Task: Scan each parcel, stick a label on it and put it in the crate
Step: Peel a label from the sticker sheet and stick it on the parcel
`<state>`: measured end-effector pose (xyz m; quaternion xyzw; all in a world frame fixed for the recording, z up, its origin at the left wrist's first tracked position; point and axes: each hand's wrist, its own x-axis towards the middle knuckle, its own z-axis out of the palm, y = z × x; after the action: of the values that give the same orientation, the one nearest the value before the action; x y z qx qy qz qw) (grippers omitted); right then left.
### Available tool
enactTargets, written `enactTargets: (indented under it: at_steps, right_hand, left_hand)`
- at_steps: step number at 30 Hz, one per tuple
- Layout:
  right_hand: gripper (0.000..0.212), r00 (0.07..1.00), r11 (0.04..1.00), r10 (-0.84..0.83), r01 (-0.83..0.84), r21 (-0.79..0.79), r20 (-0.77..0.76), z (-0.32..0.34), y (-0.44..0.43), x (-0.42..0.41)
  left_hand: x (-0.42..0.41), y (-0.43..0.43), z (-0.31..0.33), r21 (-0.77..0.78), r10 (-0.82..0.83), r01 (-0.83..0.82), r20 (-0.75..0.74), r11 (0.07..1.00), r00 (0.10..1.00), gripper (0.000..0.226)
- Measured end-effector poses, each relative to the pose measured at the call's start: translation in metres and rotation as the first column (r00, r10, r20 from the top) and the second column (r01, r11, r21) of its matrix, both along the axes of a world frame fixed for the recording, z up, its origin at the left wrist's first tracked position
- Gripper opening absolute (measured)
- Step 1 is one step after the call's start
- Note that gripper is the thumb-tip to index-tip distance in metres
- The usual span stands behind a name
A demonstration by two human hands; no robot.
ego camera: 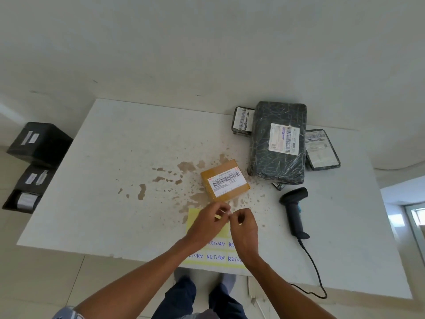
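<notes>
A small brown cardboard parcel (225, 180) with a white barcode label lies in the middle of the white table (115, 157). Just in front of it, my left hand (208, 223) and my right hand (245, 229) meet fingertip to fingertip and pinch a small white label (226, 212) between them. Under my hands lies a yellow sheet (216, 252) of "RETURN" stickers. A black handheld scanner (295, 211) rests on the table to the right, its cable running off the front edge.
A large parcel in dark wrap (278, 141) and two smaller dark parcels (243, 119) (322, 148) sit at the back right. Black parcels (38, 143) lie on the floor left of the table. Brown stains mark the tabletop.
</notes>
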<state>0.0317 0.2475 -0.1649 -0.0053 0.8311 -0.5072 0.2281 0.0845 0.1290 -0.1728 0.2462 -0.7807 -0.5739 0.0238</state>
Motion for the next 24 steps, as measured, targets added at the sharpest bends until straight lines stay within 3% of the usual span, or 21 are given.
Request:
enactTargets:
  at_steps: [3,6,10,12,16,18,21,22,24]
  right_hand:
    - [0.007,0.999,0.997,0.035,-0.037,-0.063,-0.042,0.007,-0.010,0.001]
    - [0.010,0.990,0.992,0.103,-0.109,-0.057,-0.094,0.011,-0.011,-0.001]
    - [0.014,0.987,0.999,0.033,-0.036,-0.016,-0.159,0.011,-0.012,-0.016]
    - [0.024,0.996,0.999,0.042,-0.043,-0.014,-0.080,0.012,-0.017,-0.029]
    - [0.004,0.987,0.986,0.161,-0.160,-0.044,0.027,0.011,-0.022,-0.050]
    - [0.008,0.981,0.981,0.190,-0.188,-0.042,0.046,0.011,-0.022,-0.057]
    - [0.010,0.982,0.982,0.187,-0.187,-0.014,0.031,0.011,-0.020,-0.065]
    - [0.010,0.987,0.987,0.159,-0.159,-0.007,0.023,0.010,-0.019,-0.068]
    - [0.011,0.995,0.995,0.101,-0.101,0.003,0.006,0.009,-0.016,-0.076]
  left_hand:
    - [0.000,0.004,0.000,0.248,0.107,-0.100,-0.018,0.964,0.994,0.017]
    - [-0.003,-0.004,0.002,0.466,0.224,-0.196,-0.005,0.863,0.975,0.019]
    - [-0.009,-0.019,0.005,0.511,0.307,-0.272,0.017,0.815,0.952,0.016]
    - [-0.013,-0.027,0.006,0.532,0.327,-0.294,0.033,0.794,0.944,0.017]
    - [-0.018,-0.036,0.008,0.554,0.290,-0.280,0.071,0.784,0.954,0.017]
    - [-0.019,-0.036,0.006,0.558,0.268,-0.270,0.088,0.785,0.959,0.016]
    - [-0.026,-0.034,0.005,0.413,0.256,-0.269,0.088,0.870,0.963,0.011]
    - [-0.029,-0.034,0.004,0.279,0.266,-0.275,0.069,0.920,0.961,0.010]
    - [-0.036,-0.035,-0.001,-0.151,0.250,-0.245,0.019,0.958,0.968,0.015]
